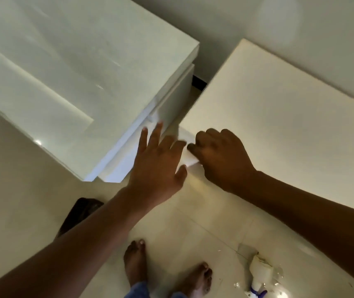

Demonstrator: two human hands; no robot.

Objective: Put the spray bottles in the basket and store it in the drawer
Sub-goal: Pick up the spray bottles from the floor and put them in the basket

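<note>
No spray bottle or basket is in view. A glossy white cabinet [81,67] stands at the left, and its lower drawer [118,166] juts out a little below the top. My left hand [156,162] lies flat against the drawer front, fingers spread and holding nothing. To its right, my right hand [219,158] is curled, with its fingertips closed around the drawer's white corner [188,157]. The inside of the drawer is hidden.
A large cream bed or mattress [279,125] fills the right side, leaving a narrow gap beside the cabinet. My bare feet [135,263] stand on pale floor tiles. A dark object [79,214] lies on the floor at the left. Crumpled white and purple litter [259,276] lies at the bottom right.
</note>
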